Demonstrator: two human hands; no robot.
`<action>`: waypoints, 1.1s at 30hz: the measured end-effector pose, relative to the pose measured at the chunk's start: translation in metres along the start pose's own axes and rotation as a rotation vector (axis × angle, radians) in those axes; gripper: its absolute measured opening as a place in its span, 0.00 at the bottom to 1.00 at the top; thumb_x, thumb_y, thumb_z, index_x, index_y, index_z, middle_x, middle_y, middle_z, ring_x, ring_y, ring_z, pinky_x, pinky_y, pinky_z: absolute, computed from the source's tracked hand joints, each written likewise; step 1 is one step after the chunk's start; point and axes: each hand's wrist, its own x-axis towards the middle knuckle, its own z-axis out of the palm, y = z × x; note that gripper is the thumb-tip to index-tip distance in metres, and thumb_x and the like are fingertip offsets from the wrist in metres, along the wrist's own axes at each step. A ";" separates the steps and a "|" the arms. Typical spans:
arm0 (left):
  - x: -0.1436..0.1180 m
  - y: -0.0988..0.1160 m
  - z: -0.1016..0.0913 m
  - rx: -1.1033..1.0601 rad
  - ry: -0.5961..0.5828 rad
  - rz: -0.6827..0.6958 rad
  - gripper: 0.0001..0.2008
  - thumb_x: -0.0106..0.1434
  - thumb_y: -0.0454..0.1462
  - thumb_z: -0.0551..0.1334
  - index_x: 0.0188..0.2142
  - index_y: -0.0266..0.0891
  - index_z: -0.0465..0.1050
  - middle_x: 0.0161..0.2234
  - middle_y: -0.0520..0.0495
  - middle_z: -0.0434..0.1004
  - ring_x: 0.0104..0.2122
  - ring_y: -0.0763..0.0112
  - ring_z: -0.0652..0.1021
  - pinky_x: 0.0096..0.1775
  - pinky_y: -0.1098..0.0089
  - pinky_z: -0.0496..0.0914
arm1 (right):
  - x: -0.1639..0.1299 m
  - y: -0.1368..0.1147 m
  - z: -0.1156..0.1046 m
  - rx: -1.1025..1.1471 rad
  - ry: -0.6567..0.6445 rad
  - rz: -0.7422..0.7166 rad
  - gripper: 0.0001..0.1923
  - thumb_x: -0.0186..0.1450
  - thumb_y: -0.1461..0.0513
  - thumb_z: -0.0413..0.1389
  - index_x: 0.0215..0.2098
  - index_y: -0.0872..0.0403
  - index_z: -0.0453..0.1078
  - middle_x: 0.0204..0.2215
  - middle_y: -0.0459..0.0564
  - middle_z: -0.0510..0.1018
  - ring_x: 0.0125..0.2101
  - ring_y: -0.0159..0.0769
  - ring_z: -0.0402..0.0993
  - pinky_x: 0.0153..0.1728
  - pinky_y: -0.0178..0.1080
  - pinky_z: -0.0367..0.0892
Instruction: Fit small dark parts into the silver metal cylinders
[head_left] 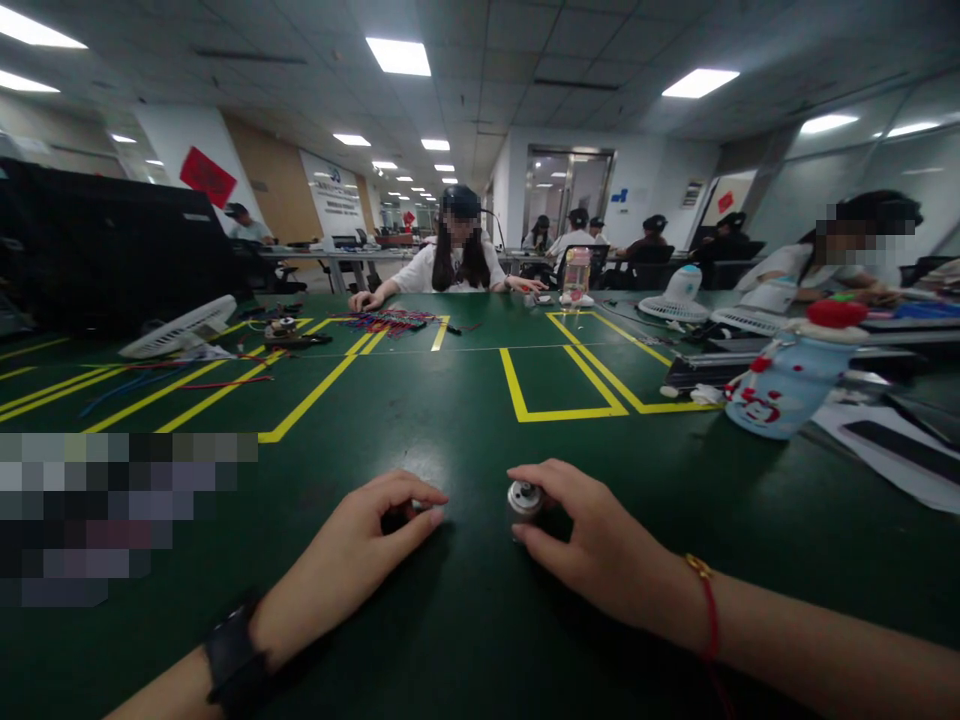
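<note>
Gripping a small metal cylinder [524, 500] between thumb and fingers, the right hand [592, 520] was near the left hand [367, 530], whose fingers curved toward its thumb; whether they pinched anything, I could not tell. Beyond the right hand, off to its right, stood a light-blue bottle [784, 385] beside white paper [911, 484]. Ahead of the left hand lay tangled wires [382, 321] and, farther left, a white fan [180, 330]. Yellow tape [570, 415] marked the green tabletop [450, 420] before both hands; across it sat a person [487, 265], under ceiling lights [397, 56].
</note>
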 end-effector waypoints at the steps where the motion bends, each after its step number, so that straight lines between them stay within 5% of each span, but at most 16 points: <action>1: 0.002 0.005 0.003 0.014 0.022 0.013 0.11 0.63 0.44 0.58 0.42 0.47 0.75 0.40 0.48 0.75 0.38 0.62 0.74 0.39 0.64 0.68 | 0.000 0.003 0.002 0.016 0.014 0.001 0.23 0.59 0.61 0.56 0.53 0.50 0.62 0.47 0.49 0.71 0.46 0.34 0.68 0.49 0.41 0.65; 6: 0.017 0.047 0.024 0.032 0.099 0.214 0.10 0.65 0.40 0.58 0.42 0.46 0.75 0.39 0.49 0.73 0.40 0.65 0.73 0.43 0.65 0.67 | -0.001 0.014 0.008 0.170 0.043 0.077 0.31 0.56 0.58 0.60 0.56 0.51 0.57 0.46 0.51 0.71 0.44 0.34 0.70 0.46 0.42 0.67; 10: 0.029 0.069 0.028 0.004 0.144 0.238 0.07 0.63 0.38 0.60 0.35 0.44 0.78 0.36 0.49 0.73 0.37 0.67 0.73 0.39 0.67 0.68 | -0.001 0.013 0.005 0.217 0.006 0.063 0.23 0.57 0.59 0.60 0.49 0.52 0.62 0.44 0.48 0.72 0.41 0.32 0.70 0.43 0.38 0.68; 13: 0.028 0.061 0.024 -0.028 0.179 0.178 0.08 0.64 0.40 0.60 0.37 0.45 0.78 0.36 0.50 0.72 0.37 0.67 0.73 0.40 0.67 0.68 | -0.002 0.012 0.002 0.200 0.022 0.068 0.19 0.56 0.61 0.60 0.45 0.51 0.63 0.40 0.45 0.73 0.38 0.29 0.70 0.40 0.35 0.67; 19: 0.017 0.028 0.035 0.179 -0.016 0.133 0.07 0.62 0.41 0.62 0.38 0.53 0.79 0.43 0.52 0.73 0.43 0.63 0.71 0.45 0.61 0.65 | -0.005 0.017 0.000 0.198 0.025 0.083 0.19 0.56 0.62 0.60 0.45 0.51 0.62 0.38 0.43 0.73 0.36 0.27 0.70 0.38 0.33 0.67; 25: 0.016 0.031 0.047 0.317 -0.011 0.169 0.11 0.63 0.41 0.60 0.44 0.54 0.77 0.47 0.50 0.73 0.44 0.59 0.70 0.45 0.58 0.65 | -0.004 0.016 0.004 0.135 0.036 0.063 0.25 0.56 0.61 0.60 0.51 0.48 0.61 0.44 0.45 0.72 0.41 0.29 0.69 0.44 0.35 0.67; 29: 0.013 0.022 0.031 0.203 -0.019 0.127 0.16 0.63 0.43 0.60 0.50 0.50 0.73 0.50 0.48 0.71 0.49 0.59 0.69 0.51 0.58 0.64 | -0.007 0.019 -0.012 0.069 0.050 0.095 0.25 0.59 0.56 0.58 0.53 0.47 0.60 0.48 0.46 0.71 0.43 0.31 0.69 0.46 0.37 0.67; 33: -0.001 -0.007 -0.004 0.051 0.025 0.008 0.16 0.64 0.47 0.57 0.49 0.50 0.72 0.51 0.49 0.69 0.48 0.60 0.72 0.50 0.60 0.66 | -0.030 0.055 -0.058 -0.152 0.218 0.235 0.27 0.59 0.51 0.56 0.54 0.49 0.60 0.48 0.50 0.70 0.43 0.36 0.71 0.44 0.39 0.69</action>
